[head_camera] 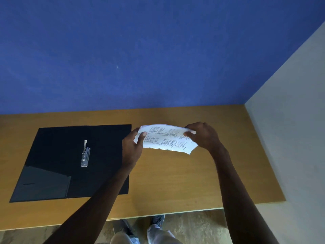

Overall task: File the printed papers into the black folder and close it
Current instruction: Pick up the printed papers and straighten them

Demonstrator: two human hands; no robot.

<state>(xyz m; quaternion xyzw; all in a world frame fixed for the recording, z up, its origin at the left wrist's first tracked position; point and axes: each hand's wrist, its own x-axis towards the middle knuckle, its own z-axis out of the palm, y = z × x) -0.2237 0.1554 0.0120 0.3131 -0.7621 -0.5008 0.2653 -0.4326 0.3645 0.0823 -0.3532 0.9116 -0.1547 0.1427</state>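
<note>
The printed papers point(167, 139) are white sheets with dark text, held bowed above the table. My left hand point(132, 147) grips their left edge and my right hand point(204, 135) grips their right edge. The black folder point(56, 162) lies open and flat on the table to the left of the papers. A silver metal clip point(85, 154) sits along its middle spine. My left forearm crosses over the folder's lower right corner.
The wooden table point(175, 182) stands against a blue wall point(140, 50) at the back and a grey wall point(295, 120) on the right. Its front edge runs near the bottom, with my legs and shoes below it.
</note>
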